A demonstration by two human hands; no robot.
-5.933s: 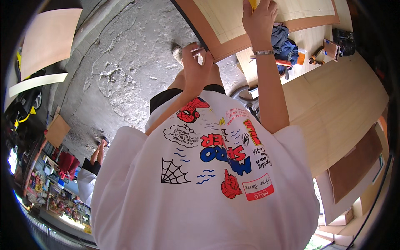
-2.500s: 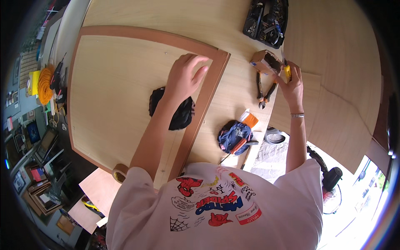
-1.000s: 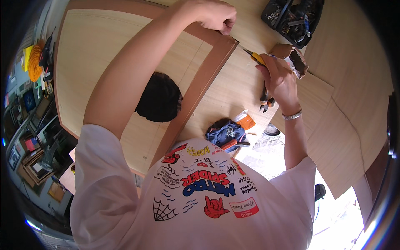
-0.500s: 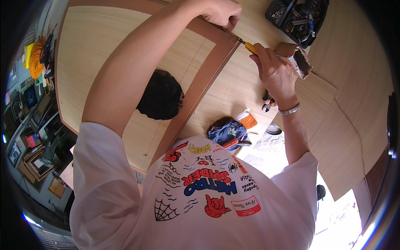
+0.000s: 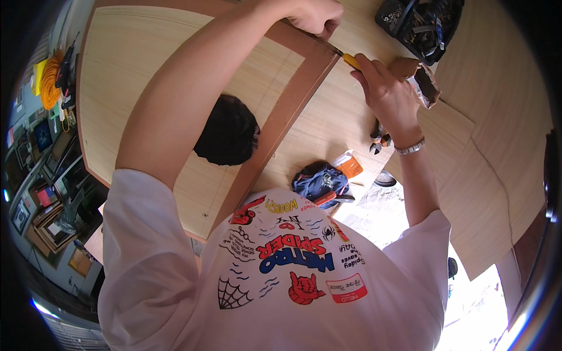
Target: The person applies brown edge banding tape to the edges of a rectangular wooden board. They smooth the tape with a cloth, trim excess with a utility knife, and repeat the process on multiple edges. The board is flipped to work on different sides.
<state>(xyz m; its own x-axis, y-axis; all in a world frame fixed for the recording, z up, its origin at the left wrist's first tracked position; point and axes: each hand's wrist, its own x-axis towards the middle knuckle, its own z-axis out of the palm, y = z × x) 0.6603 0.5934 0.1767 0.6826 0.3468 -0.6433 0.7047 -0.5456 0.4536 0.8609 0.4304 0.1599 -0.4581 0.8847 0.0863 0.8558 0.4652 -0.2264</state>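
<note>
A large wooden panel (image 5: 164, 52) with a brown border (image 5: 293, 96) lies under my left arm. At its far edge my left hand (image 5: 319, 16) is closed, knuckles up, by a dark line along the border; anything in its fingers is hidden. My right hand (image 5: 391, 96) grips a yellow-handled tool (image 5: 350, 60) with a thin dark tip. That tip meets the panel's corner, close to my left hand. My palm hides the rest of the tool, so its exact kind is unclear.
A dark round thing (image 5: 228, 131) lies on the panel. A black tool box (image 5: 418, 29), torn brown paper bag (image 5: 427, 88), pliers (image 5: 376, 140), blue pouch (image 5: 321, 182) and orange-white packet (image 5: 349, 166) surround my right arm. Orange coiled cord (image 5: 51, 82) hangs far left.
My right hand and the yellow-handled tool have shifted slightly right. The left hand has slid a little to the right, still closed at the panel's edge.
</note>
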